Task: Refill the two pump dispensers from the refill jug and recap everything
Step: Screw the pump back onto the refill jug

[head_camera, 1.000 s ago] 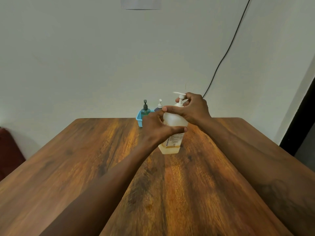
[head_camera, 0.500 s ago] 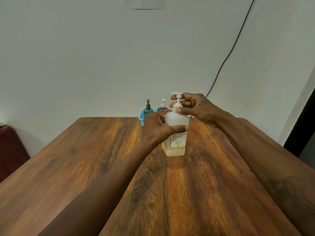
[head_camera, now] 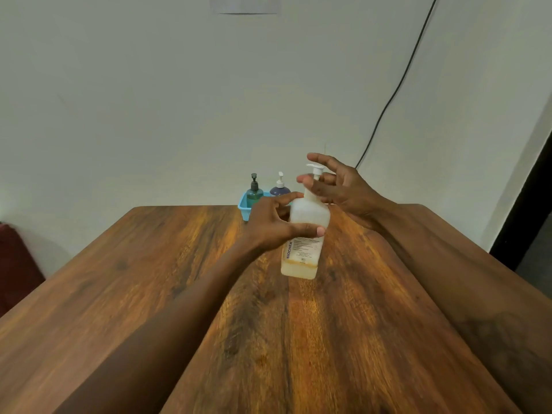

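A translucent white pump bottle (head_camera: pixel 307 218) with a printed label and a thin layer of yellowish liquid at its bottom stands slightly tilted at the middle of the wooden table (head_camera: pixel 149 279). My left hand (head_camera: pixel 273 224) is wrapped around its body from the left. My right hand (head_camera: pixel 339 186) hovers at the white pump head (head_camera: pixel 315 171) with its fingers spread, thumb close to the neck. Behind, a green dispenser with a dark pump (head_camera: pixel 254 195) and a purple dispenser with a white pump (head_camera: pixel 280 188) stand in a blue basket (head_camera: pixel 243 210).
The basket sits at the table's far edge against a plain wall. A black cable (head_camera: pixel 397 85) runs down the wall to the right. A dark doorway (head_camera: pixel 525 210) is at far right, a maroon seat (head_camera: pixel 15 264) at far left.
My right hand has let go of the pump collar and spread its fingers. The bottle stays in my left hand and has tilted a little.
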{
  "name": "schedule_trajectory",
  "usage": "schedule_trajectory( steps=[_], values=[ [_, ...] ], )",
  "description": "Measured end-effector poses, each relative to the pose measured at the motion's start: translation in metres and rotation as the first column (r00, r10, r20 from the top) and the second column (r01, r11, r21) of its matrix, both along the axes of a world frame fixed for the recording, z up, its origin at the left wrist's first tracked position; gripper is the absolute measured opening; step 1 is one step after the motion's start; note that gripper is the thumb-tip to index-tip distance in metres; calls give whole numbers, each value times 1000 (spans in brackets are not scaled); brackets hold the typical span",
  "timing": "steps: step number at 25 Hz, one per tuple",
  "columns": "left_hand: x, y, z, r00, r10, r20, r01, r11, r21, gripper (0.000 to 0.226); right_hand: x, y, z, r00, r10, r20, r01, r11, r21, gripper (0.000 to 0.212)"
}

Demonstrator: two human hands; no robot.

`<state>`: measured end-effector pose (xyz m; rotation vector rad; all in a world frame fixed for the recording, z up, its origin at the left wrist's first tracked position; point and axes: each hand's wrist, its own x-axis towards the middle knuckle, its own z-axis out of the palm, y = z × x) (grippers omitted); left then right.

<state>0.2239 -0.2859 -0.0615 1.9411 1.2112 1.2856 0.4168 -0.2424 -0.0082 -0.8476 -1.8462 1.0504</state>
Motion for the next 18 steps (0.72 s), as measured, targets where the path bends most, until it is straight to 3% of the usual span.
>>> schedule_trajectory(
  steps=[3, 8, 10, 13, 15, 18],
  values=[
    [-5, 0, 11, 982, -190, 20, 191, 977, -97, 62, 1, 3, -4, 965, 181, -190, -204, 973, -110, 53],
    [-7, 2, 11, 976, -217, 17, 218, 970, -109, 55, 0, 7, -9, 900, 261, -350, -332, 930, -160, 47],
    [-6, 3, 10, 992, -124, -33, 121, 989, -83, 64, -5, 7, -13, 916, 128, -381, -205, 964, -169, 49],
    [2, 11, 5, 996, 64, -67, -63, 998, 12, 73, -19, 8, -13, 902, -211, -377, 180, 977, -116, 60],
    [7, 19, 1, 987, 148, -60, -145, 988, 59, 75, -27, 10, -9, 853, -399, -335, 422, 907, -6, 56],
    [13, 29, -5, 984, 176, -35, -173, 982, 82, 73, -33, 19, -4, 758, -614, -221, 652, 700, 291, 56]
  ],
)
